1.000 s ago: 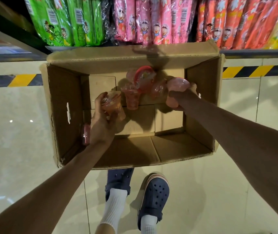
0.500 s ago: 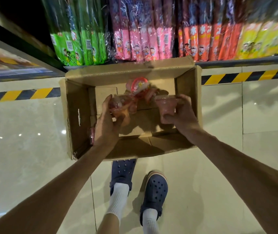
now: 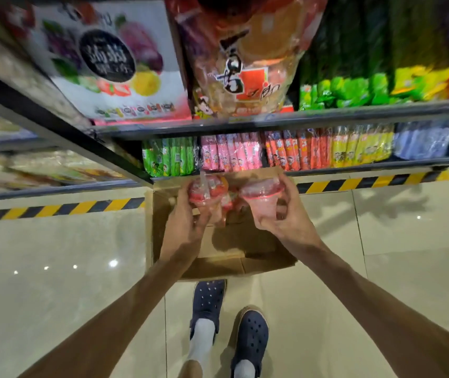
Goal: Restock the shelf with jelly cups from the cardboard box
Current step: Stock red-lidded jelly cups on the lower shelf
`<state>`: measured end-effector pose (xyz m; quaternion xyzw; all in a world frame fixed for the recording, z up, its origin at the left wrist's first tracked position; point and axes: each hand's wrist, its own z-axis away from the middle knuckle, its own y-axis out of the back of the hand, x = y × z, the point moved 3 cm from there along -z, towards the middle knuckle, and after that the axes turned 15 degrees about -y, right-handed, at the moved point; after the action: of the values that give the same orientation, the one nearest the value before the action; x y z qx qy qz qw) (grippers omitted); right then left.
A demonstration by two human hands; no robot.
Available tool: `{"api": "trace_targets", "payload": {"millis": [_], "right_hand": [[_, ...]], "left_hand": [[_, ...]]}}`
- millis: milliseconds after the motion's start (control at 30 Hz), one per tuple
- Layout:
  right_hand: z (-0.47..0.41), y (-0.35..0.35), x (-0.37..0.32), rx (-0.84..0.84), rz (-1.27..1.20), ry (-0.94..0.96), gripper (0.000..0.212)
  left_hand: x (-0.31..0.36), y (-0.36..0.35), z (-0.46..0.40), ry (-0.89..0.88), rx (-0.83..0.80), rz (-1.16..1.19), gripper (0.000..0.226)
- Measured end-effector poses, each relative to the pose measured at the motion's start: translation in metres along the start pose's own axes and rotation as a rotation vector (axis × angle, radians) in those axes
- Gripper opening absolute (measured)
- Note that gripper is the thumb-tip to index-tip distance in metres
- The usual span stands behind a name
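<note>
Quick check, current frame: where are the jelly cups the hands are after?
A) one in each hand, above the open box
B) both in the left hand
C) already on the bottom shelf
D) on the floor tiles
A: the left hand holds one jelly cup and the right hand another, both over the cardboard box.

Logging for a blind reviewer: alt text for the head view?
Left hand and right hand each hold a clear pink jelly cup above the open brown cardboard box on the floor, below shelves of colourful snack packs.
</note>
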<state>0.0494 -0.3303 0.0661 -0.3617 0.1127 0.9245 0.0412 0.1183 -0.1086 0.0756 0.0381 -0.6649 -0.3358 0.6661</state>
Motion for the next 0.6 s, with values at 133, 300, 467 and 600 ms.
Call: {"api": "trace_targets", "payload": {"millis": [133, 300, 467, 600], "right_hand": [[0.033, 0.008, -0.056, 0.011, -0.032, 0.064, 0.103], [0.070, 0.023, -0.129, 0.027, -0.068, 0.118, 0.094], [0.111, 0.043, -0.193, 0.038, -0.082, 0.227, 0.090], [0.142, 0.061, -0.229, 0.066, -0.077, 0.316, 0.088]], "left_hand": [[0.063, 0.042, -0.012, -0.050, -0.018, 0.007, 0.072], [0.133, 0.088, -0.031, -0.158, -0.012, 0.037, 0.071], [0.188, 0.125, -0.045, -0.254, 0.015, 0.013, 0.068], [0.225, 0.153, -0.039, -0.296, 0.033, 0.025, 0.070]]}}
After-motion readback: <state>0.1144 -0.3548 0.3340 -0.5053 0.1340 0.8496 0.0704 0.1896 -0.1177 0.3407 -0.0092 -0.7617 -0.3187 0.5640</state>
